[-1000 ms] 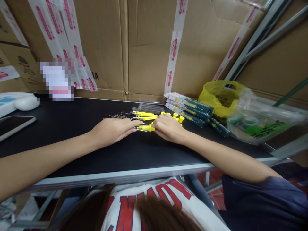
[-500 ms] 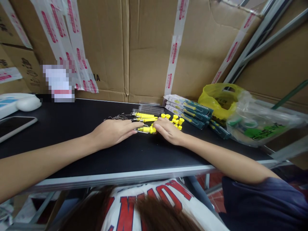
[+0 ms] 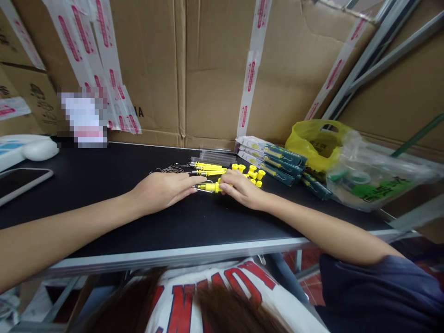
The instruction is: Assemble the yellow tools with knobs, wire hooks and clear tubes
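Note:
My left hand (image 3: 163,190) is closed, its thumb and fingers pinching the left end of a yellow rod-shaped tool (image 3: 210,187). A thin metal wire runs along that tool. My right hand (image 3: 243,188) grips its right end with curled fingers, which hide that end. Just behind the hands lie several yellow rods (image 3: 208,166) with dark and silver tips. Loose yellow caps (image 3: 255,175) lie beyond my right fingers. A heap of bent wire hooks (image 3: 170,169) sits behind my left hand, and clear plastic tubes (image 3: 218,157) lie farther back.
Printed boxes (image 3: 274,159) are stacked at the back right. Beside them stand a yellow plastic bag (image 3: 314,143) and a clear bag (image 3: 374,180). A phone (image 3: 24,180) and a white device (image 3: 27,148) lie at the left. Large cartons (image 3: 149,69) wall off the back.
My right hand's fingers have shifted slightly at the tool's right end, with the thumb more bent. My left hand stays in place on the tool.

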